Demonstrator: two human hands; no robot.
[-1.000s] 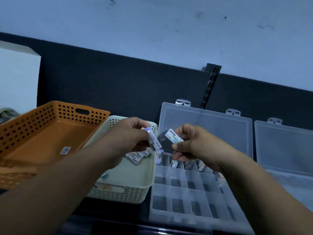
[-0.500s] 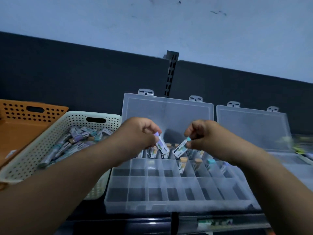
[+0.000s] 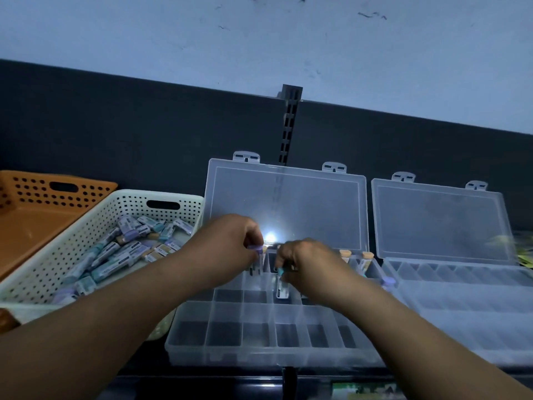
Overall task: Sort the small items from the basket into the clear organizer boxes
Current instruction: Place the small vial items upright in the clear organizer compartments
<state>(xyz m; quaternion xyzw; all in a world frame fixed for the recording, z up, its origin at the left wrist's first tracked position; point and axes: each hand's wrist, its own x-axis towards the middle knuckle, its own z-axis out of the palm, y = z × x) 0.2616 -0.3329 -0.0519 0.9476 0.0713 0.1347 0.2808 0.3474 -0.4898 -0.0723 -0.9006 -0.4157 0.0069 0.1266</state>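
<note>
White perforated basket (image 3: 95, 223) at left, heaped with labelled tubes (image 3: 127, 249) lying flat. Centre organizer box (image 3: 259, 353) and right organizer box (image 3: 461, 298) clear, lids standing open. Purple-capped tube (image 3: 256, 262) and teal-capped tube (image 3: 281, 287) upright in centre-box compartments, pinched at caps.

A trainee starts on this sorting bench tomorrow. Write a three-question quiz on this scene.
1. True or false: the white perforated plastic basket holds many small capped tubes.
2. The tube in the left hand's grip has a cap that is: A purple, B orange, C green.
3. Fill in: the right hand holds a teal-capped tube over one clear plastic organizer box, the ____ of the two.
Key: 1 true; 2 A; 3 left.
</note>
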